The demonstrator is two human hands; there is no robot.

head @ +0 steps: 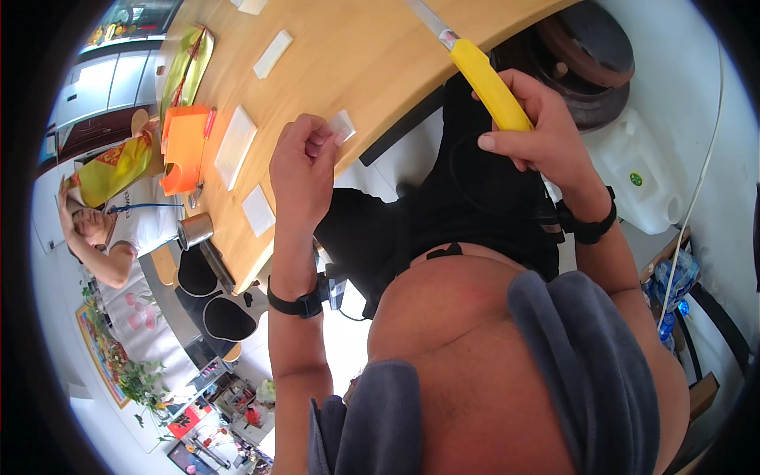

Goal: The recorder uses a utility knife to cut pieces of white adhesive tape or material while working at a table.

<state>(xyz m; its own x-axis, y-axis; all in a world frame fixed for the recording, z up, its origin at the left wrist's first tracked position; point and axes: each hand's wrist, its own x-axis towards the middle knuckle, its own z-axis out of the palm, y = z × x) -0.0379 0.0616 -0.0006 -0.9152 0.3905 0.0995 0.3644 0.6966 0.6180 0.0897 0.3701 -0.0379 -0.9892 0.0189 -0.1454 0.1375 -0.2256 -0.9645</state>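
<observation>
My right hand [528,127] grips the yellow handle of a utility knife [487,83], its metal blade pointing up and left over the edge of the wooden table [344,65]. On the left, my left hand [306,160] pinches a small clear piece, perhaps plastic or film [342,124], between thumb and fingers at the table's near edge. A flat, pale rectangular stack [236,147] lies left of my left hand, with a white square piece [259,210] nearer the edge. Farther up lies a narrow white block [273,54].
An orange holder [183,149], a metal cup [195,231] and a yellow-green package [187,71] stand or lie at the table's left side. Another person [130,219] sits beyond them. A dark brown jar [582,53] and a white plastic jug [635,172] are at my right.
</observation>
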